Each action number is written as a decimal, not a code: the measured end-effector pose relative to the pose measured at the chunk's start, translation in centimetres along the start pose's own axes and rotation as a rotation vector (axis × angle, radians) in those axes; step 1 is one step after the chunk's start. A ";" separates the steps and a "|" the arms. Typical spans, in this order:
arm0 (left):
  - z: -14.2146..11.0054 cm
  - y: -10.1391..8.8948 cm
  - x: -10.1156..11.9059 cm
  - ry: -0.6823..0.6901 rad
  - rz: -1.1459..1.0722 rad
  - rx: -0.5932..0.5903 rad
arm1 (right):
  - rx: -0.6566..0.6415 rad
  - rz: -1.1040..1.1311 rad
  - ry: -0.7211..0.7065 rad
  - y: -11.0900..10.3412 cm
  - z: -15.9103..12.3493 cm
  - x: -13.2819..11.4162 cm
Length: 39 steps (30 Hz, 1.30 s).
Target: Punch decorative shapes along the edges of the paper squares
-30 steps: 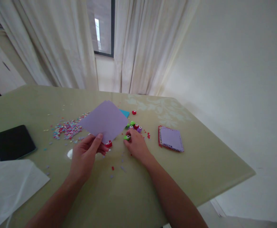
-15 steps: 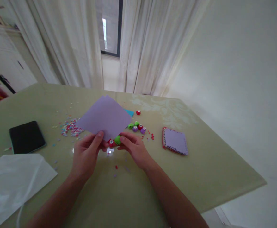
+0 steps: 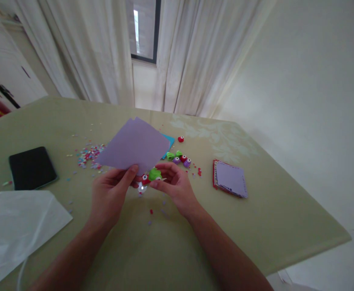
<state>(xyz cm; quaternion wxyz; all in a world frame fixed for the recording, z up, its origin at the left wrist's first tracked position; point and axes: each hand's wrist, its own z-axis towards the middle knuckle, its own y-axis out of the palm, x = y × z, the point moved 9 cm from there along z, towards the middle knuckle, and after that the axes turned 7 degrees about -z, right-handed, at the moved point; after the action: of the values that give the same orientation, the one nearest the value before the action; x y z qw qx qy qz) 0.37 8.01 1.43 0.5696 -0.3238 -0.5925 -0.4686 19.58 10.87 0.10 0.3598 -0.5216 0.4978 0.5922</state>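
Observation:
My left hand (image 3: 112,194) pinches the near corner of a lilac paper sheet (image 3: 134,145) and holds it tilted above the table. My right hand (image 3: 173,184) is closed on a small green paper punch (image 3: 154,174), right at the sheet's lower edge. A red punch (image 3: 144,180) lies on the table just between my two hands. Beyond my right hand sits a small cluster of green, purple and red punches (image 3: 179,157), with one more red punch (image 3: 180,139) farther back.
A stack of coloured paper (image 3: 230,180) with lilac on top lies to the right. Punched confetti (image 3: 89,155) is scattered left of the sheet. A black phone (image 3: 31,167) and a white plastic bag (image 3: 13,226) lie at the left. The olive table (image 3: 270,226) ends at right.
My right hand picked the green punch up from the table and brought it left to the edge of the lilac sheet. My left hand kept hold of the sheet.

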 end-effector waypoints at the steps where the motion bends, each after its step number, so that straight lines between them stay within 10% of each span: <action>1: 0.0 0.1 0.0 0.004 0.000 -0.005 | 0.002 -0.003 0.001 0.0 0.0 0.0; 23: 0.1 0.0 0.1 0.008 -0.023 0.006 | -0.177 0.239 0.124 1.1 -0.5 1.1; 39: -0.5 0.5 0.5 -0.008 -0.017 -0.022 | -0.054 0.106 0.120 0.5 -0.1 1.5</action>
<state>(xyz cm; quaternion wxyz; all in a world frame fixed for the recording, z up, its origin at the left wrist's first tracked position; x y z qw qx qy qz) 0.95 7.61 1.97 0.5596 -0.3269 -0.5925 -0.4785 18.85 10.50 -1.25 0.2834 -0.5387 0.5290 0.5913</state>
